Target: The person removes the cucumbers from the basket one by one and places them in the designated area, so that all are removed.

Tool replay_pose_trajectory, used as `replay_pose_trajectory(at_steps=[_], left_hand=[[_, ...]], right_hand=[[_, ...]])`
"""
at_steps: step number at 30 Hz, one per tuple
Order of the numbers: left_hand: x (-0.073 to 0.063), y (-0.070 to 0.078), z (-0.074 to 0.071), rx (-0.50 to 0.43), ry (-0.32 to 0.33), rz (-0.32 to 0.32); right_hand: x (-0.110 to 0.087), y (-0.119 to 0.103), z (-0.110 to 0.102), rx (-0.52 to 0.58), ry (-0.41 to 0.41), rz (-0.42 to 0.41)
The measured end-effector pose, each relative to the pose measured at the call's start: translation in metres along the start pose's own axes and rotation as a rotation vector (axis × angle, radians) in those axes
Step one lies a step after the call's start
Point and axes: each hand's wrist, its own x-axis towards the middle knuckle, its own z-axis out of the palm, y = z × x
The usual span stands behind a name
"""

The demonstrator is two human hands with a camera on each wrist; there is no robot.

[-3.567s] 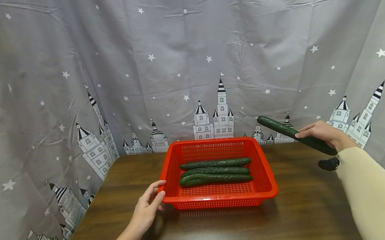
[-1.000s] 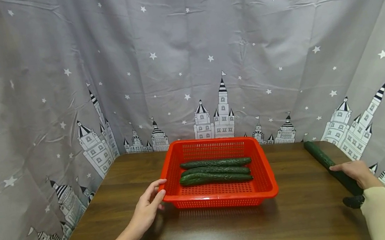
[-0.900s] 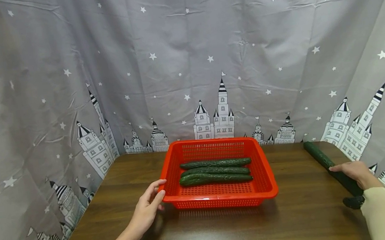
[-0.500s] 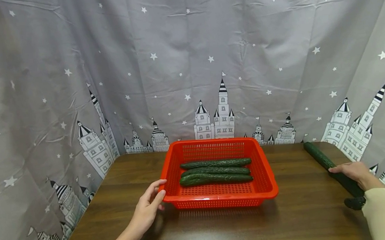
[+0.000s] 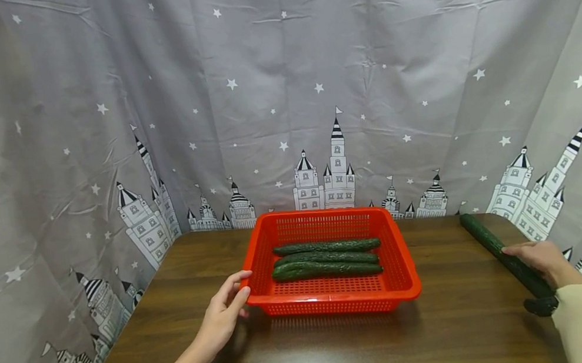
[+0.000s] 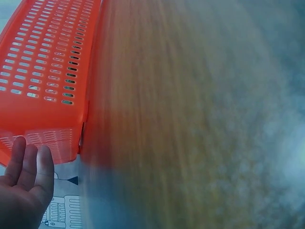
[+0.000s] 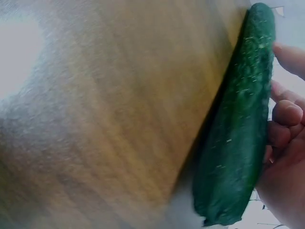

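A red plastic basket (image 5: pixel 330 298) with slotted walls stands on the table. My left hand (image 5: pixel 221 316) holds its near left corner, thumb and index finger on the rim. In the left wrist view several straight fingers (image 6: pixel 28 167) lie near the basket's outer wall. Inside, three dark green cucumbers (image 5: pixel 327 269) lie side by side, lengthwise. Another cucumber (image 5: pixel 483 235) rests on the table at the right, slanting away. My right hand (image 5: pixel 541 261) is at its near half, fingertips right at its upper side. The right wrist view shows loosely bent fingers (image 7: pixel 286 114) beside this cucumber, not wrapped round it.
The brown wooden table (image 5: pixel 341 353) ends at the back and right against a grey curtain (image 5: pixel 270 89) printed with stars and castles. A dark rounded piece (image 5: pixel 540 306) sits at my right wrist. The basket lies between both hands.
Over the last few seconds my right hand lowered the cucumber from the air onto the table at the right. In the last half second its fingertips shifted off slightly rightward; left hand and basket stayed.
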Motion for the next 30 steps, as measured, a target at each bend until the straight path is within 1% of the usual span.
replay_pose_trajectory(at_steps=[3,5,7,11,16,20,23,30], left_hand=[[-0.001,0.002,0.000,0.009,0.007,-0.002],[-0.001,0.004,0.000,0.008,0.014,-0.010],[-0.001,0.004,0.000,0.010,0.013,-0.020],[-0.001,0.004,0.000,0.008,0.006,-0.033],[0.001,0.003,0.000,0.006,0.003,-0.037],[0.000,0.002,0.000,0.006,0.000,-0.034],[0.000,0.001,-0.001,0.003,-0.001,-0.027],[0.001,0.001,0.000,-0.006,-0.004,-0.012]], right_hand=[[0.000,-0.005,-0.006,-0.031,0.038,-0.002],[0.001,-0.009,-0.009,-0.051,0.070,-0.022],[0.003,-0.014,-0.012,-0.049,0.081,-0.027],[0.008,-0.027,-0.015,-0.057,0.073,-0.081],[0.011,-0.053,-0.017,-0.033,0.079,-0.160],[0.013,-0.076,-0.015,-0.060,0.100,-0.241],[0.014,-0.094,-0.015,-0.070,0.099,-0.298],[0.013,-0.137,-0.015,-0.097,0.040,-0.346]])
